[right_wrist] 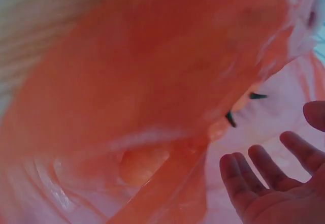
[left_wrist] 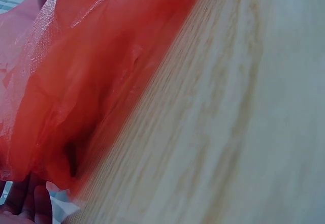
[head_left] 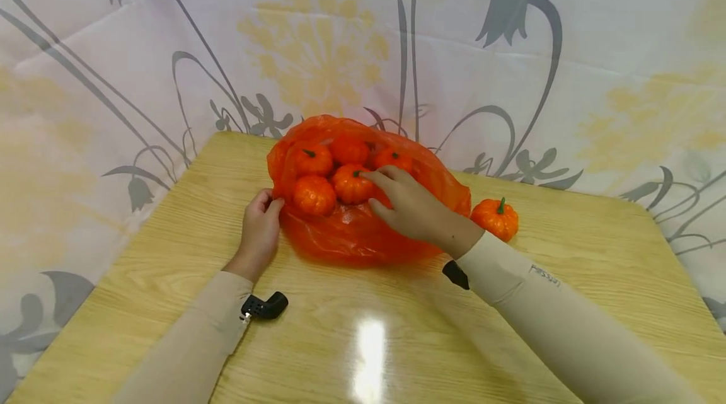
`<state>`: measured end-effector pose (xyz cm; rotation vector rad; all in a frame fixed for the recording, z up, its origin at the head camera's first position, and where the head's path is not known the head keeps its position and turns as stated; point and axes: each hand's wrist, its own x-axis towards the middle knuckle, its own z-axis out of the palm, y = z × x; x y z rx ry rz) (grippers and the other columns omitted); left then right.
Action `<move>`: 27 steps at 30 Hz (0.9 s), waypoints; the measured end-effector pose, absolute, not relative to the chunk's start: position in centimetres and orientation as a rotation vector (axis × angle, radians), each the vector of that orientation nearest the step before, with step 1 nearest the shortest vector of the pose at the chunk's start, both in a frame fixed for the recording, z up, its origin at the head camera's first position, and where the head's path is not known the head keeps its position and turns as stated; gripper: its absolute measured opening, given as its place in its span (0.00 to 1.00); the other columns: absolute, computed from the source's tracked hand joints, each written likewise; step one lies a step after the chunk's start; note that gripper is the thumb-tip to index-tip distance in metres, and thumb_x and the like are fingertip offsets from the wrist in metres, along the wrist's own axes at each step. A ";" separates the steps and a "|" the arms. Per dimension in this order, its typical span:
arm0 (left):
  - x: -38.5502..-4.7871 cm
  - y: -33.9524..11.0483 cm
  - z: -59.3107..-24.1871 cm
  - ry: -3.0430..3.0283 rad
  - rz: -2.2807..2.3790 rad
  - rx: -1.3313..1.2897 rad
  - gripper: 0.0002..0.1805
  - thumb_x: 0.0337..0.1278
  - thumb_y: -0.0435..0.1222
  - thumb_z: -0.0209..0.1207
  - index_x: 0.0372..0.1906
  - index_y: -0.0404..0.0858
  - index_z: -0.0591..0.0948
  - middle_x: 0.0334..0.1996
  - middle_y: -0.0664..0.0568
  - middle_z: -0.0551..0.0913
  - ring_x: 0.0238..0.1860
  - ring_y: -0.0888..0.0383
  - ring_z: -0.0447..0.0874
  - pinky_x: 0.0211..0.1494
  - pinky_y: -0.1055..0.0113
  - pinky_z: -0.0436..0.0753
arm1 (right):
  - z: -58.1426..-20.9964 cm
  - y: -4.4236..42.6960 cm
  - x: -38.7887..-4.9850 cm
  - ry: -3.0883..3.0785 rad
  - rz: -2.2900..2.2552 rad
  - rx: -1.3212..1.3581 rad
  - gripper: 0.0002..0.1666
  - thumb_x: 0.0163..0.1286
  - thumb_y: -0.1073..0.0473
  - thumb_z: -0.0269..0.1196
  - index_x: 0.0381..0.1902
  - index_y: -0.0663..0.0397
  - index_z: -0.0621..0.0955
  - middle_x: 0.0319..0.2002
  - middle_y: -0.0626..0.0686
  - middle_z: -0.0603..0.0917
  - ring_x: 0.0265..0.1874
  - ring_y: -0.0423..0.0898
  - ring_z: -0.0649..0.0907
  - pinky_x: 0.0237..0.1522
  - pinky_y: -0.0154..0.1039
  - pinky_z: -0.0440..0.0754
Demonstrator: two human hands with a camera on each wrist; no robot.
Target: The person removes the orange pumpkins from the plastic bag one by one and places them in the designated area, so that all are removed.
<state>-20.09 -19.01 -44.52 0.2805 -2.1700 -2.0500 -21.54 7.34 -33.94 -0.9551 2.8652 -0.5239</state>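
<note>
An orange-red plastic bag [head_left: 363, 237] lies open on the table with several small orange pumpkins inside. At its left rim, my left hand [head_left: 262, 227] pinches the plastic between thumb and fingers; the left wrist view shows those fingers [left_wrist: 41, 203] at the bag's edge. Over the opening reaches my right hand [head_left: 411, 202], its fingertips close to the green stem of the middle pumpkin [head_left: 350, 184]. Spread, loosely bent fingers [right_wrist: 271, 168] with nothing between them show in the right wrist view. Whether they touch the pumpkin, I cannot tell.
One more small pumpkin [head_left: 496, 220] stands on the wooden table [head_left: 317, 328], right of the bag and beyond my right forearm. A flower-patterned cloth [head_left: 363, 45] hangs behind the table. Black wrist devices sit on both sleeves.
</note>
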 end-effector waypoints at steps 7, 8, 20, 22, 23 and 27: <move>-20.0 -19.1 -44.8 -2.174 -2.036 0.283 0.12 0.73 0.33 0.45 0.49 0.28 0.74 0.42 0.51 0.70 0.47 0.58 0.68 0.49 0.77 0.70 | -35.0 5.6 -23.5 2.835 -0.317 -0.945 0.35 0.74 0.53 0.60 0.75 0.50 0.65 0.70 0.63 0.66 0.68 0.61 0.70 0.66 0.53 0.75; -20.0 -19.1 -44.9 -2.166 -2.028 0.277 0.12 0.72 0.33 0.45 0.48 0.28 0.75 0.41 0.51 0.70 0.47 0.58 0.68 0.48 0.77 0.70 | -35.2 5.3 -23.7 2.835 -0.300 -0.961 0.35 0.73 0.53 0.60 0.75 0.49 0.65 0.71 0.63 0.65 0.68 0.63 0.70 0.65 0.52 0.76; -20.4 -18.8 -44.9 -2.127 -2.045 0.244 0.11 0.71 0.31 0.46 0.46 0.27 0.75 0.39 0.50 0.70 0.45 0.56 0.68 0.47 0.75 0.70 | -37.2 4.1 -24.5 2.928 -0.118 -1.051 0.39 0.71 0.51 0.64 0.76 0.47 0.63 0.73 0.68 0.61 0.65 0.70 0.73 0.51 0.54 0.84; -20.4 -18.8 -44.9 -2.135 -2.041 0.239 0.11 0.71 0.32 0.46 0.46 0.27 0.75 0.39 0.51 0.70 0.45 0.57 0.68 0.47 0.75 0.70 | -37.5 4.1 -24.5 2.938 -0.103 -1.045 0.39 0.71 0.50 0.64 0.75 0.46 0.63 0.73 0.67 0.61 0.65 0.69 0.73 0.50 0.55 0.85; -20.4 -18.8 -44.9 -2.137 -2.039 0.238 0.11 0.71 0.32 0.46 0.46 0.27 0.75 0.39 0.51 0.69 0.45 0.57 0.68 0.47 0.75 0.70 | -37.5 4.1 -24.5 2.939 -0.097 -1.037 0.39 0.71 0.50 0.64 0.76 0.45 0.63 0.74 0.67 0.61 0.65 0.69 0.73 0.50 0.55 0.85; -20.2 -18.9 -44.9 -2.150 -2.037 0.239 0.12 0.72 0.32 0.45 0.47 0.28 0.75 0.40 0.50 0.69 0.46 0.56 0.68 0.47 0.75 0.70 | -37.7 3.9 -24.7 2.934 -0.069 -1.015 0.40 0.71 0.50 0.64 0.76 0.48 0.62 0.75 0.64 0.61 0.68 0.66 0.72 0.55 0.53 0.82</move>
